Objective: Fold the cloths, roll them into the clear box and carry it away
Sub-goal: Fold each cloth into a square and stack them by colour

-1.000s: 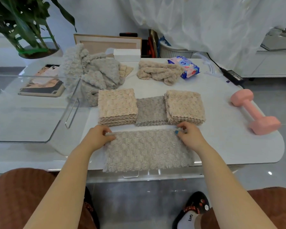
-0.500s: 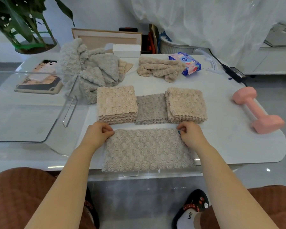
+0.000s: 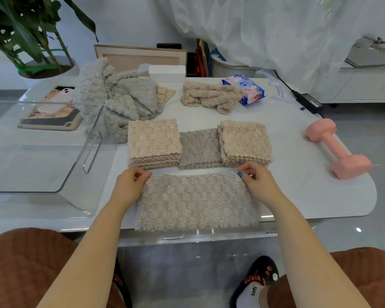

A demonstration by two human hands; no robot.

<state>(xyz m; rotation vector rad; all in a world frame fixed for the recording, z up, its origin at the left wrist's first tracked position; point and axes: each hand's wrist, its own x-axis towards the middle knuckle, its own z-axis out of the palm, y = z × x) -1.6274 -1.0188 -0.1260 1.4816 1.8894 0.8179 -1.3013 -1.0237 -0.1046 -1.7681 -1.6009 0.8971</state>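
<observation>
A beige-grey fluffy cloth (image 3: 196,202) lies folded in half lengthwise at the table's near edge. My left hand (image 3: 129,185) pinches its far left corner and my right hand (image 3: 257,183) pinches its far right corner. Just beyond it sit a beige folded stack (image 3: 153,141), a grey folded cloth (image 3: 199,147) and a second beige folded stack (image 3: 245,141). Unfolded grey cloths (image 3: 118,101) are heaped at the back, with a loose beige bundle (image 3: 209,95) to their right. The clear box (image 3: 42,147) stands at the left, with nothing inside it.
A pink dumbbell (image 3: 338,147) lies at the table's right end. A wipes pack (image 3: 247,87), a white box (image 3: 167,73) and a power adapter (image 3: 309,100) sit at the back. A tablet with a phone (image 3: 51,110) lies behind the clear box, near a potted plant (image 3: 31,41).
Both hands stayed at the cloth's far corners and their fingers closed into a pinch. The cloth's far edge has shifted slightly nearer to the folded stacks.
</observation>
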